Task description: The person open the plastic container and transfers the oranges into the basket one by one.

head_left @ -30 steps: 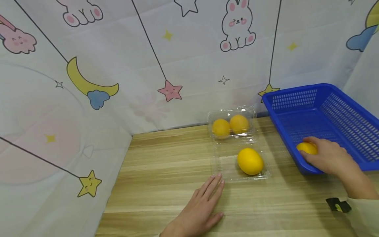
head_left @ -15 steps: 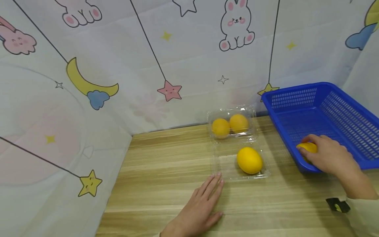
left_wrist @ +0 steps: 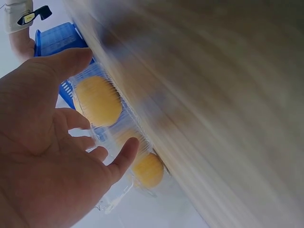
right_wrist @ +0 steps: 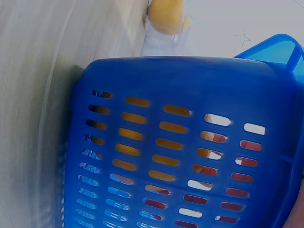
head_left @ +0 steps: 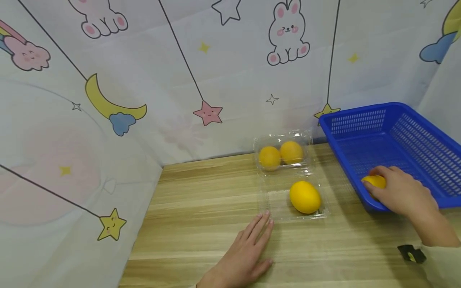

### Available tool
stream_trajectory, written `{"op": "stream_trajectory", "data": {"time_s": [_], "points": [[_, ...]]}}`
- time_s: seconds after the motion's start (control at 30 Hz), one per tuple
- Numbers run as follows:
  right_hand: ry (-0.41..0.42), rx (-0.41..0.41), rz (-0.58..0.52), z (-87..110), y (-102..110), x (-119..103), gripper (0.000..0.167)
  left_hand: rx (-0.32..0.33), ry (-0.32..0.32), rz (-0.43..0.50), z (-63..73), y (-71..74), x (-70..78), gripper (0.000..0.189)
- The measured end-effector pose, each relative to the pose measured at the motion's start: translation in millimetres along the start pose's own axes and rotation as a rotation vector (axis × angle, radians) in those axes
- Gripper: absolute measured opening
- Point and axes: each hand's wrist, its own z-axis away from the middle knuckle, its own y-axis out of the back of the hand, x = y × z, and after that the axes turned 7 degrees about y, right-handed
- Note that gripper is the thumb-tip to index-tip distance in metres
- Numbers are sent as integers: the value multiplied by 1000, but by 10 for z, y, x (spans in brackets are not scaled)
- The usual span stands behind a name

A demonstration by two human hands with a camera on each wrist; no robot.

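Inside the front left corner of the blue plastic basket, my right hand holds a yellow citrus fruit between thumb and fingers. In the right wrist view the basket's slotted wall hides most of this fruit. My left hand lies with fingers extended on the table, fingertips right at the near edge of a clear plastic clamshell box. The box is unfolded. A bright yellow, oval, lemon-like fruit sits in its near half, and two orange-like fruits sit side by side in the far half.
The wood-grain table ends at a white cloth backdrop printed with rabbits and stars. The basket stands at the right, near the cloth. A dark tag hangs by the right sleeve.
Both hands stay almost where they were, and the right hand keeps its hold on the fruit in the basket. The head view has shifted slightly.
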Motion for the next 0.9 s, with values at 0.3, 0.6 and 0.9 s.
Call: {"op": "stream_trajectory", "data": {"time_s": [0.3, 0.6, 0.9], "points": [[9, 42, -2, 12, -2, -19, 58, 10, 9, 37, 0, -7, -6, 93], [16, 61, 9, 14, -12, -7, 57, 33, -4, 28, 9, -9, -22, 93], [9, 56, 1, 22, -34, -1, 57, 65, -15, 16, 13, -20, -20, 92]]}}
